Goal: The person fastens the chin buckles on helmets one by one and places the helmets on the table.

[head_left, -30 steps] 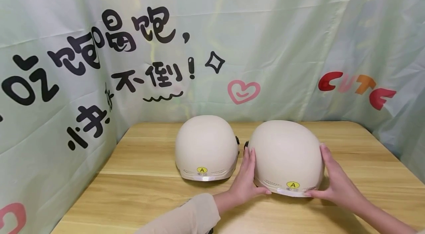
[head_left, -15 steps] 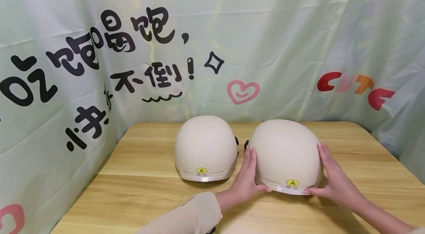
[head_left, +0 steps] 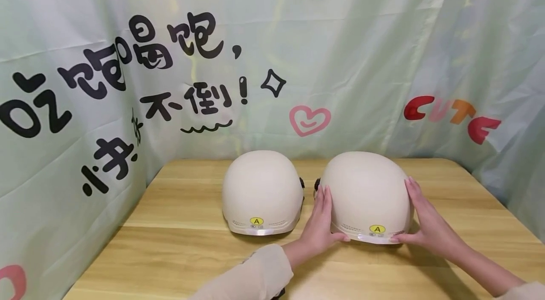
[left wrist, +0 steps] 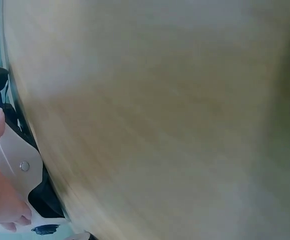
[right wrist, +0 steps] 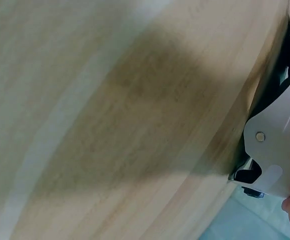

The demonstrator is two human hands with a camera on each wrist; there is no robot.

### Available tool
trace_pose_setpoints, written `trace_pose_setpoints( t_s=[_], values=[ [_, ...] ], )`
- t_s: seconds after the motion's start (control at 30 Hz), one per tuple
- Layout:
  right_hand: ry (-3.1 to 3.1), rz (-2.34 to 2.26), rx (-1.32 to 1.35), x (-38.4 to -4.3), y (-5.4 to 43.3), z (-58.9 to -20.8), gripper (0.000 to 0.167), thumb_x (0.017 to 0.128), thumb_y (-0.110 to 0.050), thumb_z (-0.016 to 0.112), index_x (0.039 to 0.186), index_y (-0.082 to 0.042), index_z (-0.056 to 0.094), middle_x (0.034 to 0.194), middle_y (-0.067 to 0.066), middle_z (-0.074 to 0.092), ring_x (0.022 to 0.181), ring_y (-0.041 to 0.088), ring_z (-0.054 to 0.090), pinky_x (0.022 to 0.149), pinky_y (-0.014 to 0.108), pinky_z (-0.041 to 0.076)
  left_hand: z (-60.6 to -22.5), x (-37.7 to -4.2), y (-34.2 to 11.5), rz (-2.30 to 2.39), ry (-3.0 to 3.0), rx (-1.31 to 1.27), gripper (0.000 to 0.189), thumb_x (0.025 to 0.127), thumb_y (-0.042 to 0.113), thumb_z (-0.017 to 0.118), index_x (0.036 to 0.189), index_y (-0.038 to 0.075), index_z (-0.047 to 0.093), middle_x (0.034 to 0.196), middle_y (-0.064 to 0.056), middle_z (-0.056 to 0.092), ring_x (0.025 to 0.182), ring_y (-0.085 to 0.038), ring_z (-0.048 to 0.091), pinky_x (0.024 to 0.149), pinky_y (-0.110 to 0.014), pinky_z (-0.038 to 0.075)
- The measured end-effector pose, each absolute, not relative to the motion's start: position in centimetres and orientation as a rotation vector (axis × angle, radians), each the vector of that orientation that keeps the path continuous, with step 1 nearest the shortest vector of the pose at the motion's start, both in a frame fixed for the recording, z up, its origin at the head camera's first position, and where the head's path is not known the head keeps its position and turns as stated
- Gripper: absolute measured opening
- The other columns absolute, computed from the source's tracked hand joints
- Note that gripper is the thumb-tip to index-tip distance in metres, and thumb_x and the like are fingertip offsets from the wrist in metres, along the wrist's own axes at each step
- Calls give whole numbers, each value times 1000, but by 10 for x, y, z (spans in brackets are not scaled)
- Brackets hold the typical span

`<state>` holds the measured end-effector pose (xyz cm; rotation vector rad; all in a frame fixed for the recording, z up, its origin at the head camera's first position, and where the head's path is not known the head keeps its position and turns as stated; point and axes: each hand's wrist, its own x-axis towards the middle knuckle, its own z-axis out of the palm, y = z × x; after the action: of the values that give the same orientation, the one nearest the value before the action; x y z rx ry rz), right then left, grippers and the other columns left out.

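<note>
Two cream helmets stand side by side in the head view, each with a yellow "A" sticker low on the side facing me. Both my hands hold the right helmet [head_left: 366, 196]. My left hand [head_left: 317, 224] has its fingers along the left side and its thumb at the lower rim. The right hand [head_left: 432, 226] grips the opposite side in the same way. The left helmet [head_left: 261, 191] is untouched, a small gap away. In the left wrist view the held helmet [left wrist: 22, 157] shows its rivet and black lining; the right wrist view shows its other side [right wrist: 277, 130].
The helmets are on a wooden table [head_left: 179, 243] with rounded far corners. A printed curtain [head_left: 362, 68] hangs behind and along both sides. A small dark object [head_left: 278, 294] shows under my left sleeve [head_left: 255, 276].
My hands have moved the right helmet slightly away from me, toward the table's back. The left helmet keeps its place. The head view has shifted a little.
</note>
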<state>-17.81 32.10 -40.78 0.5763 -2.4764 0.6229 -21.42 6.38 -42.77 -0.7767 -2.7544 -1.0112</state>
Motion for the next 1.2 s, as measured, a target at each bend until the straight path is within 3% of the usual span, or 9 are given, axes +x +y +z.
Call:
trace_pose_setpoints(
  t_s=[0.4,0.6,1.0,1.1,1.2],
  values=[
    [-2499,599,545,-182,328,-408,140,41,-15,93,149,-4,5,152,27,12,142,6,3,93,-4,2,-424,-214,74,-892,-2820,-749,119,68,33,79,149,4,-3,154,-23,2,141,-35,18,103,-30,41],
    [-2529,631,533,-185,333,-407,139,43,-15,92,149,-5,3,152,27,9,143,23,8,93,-4,0,-424,-216,80,-859,-2824,-716,120,67,36,79,149,4,-2,154,-23,3,140,-35,20,106,-32,38],
    [-2496,644,557,-186,342,-405,138,41,-8,91,148,-1,5,149,33,12,140,2,0,94,-4,1,-419,-217,94,-798,-2880,-669,118,67,36,79,149,4,1,154,-22,5,141,-34,21,103,-28,41],
    [-2499,629,554,-185,341,-404,138,41,-8,91,148,0,5,148,34,12,140,3,0,94,-4,1,-418,-217,92,-781,-2891,-688,118,69,36,79,149,4,-1,155,-22,3,141,-33,21,99,-26,44],
    [-2519,624,537,-184,341,-405,138,42,-9,91,148,-1,3,149,33,11,143,15,2,93,-3,-1,-417,-217,88,-774,-2908,-725,118,70,36,79,149,6,-4,155,-20,1,142,-33,19,91,-23,49]
  ],
)
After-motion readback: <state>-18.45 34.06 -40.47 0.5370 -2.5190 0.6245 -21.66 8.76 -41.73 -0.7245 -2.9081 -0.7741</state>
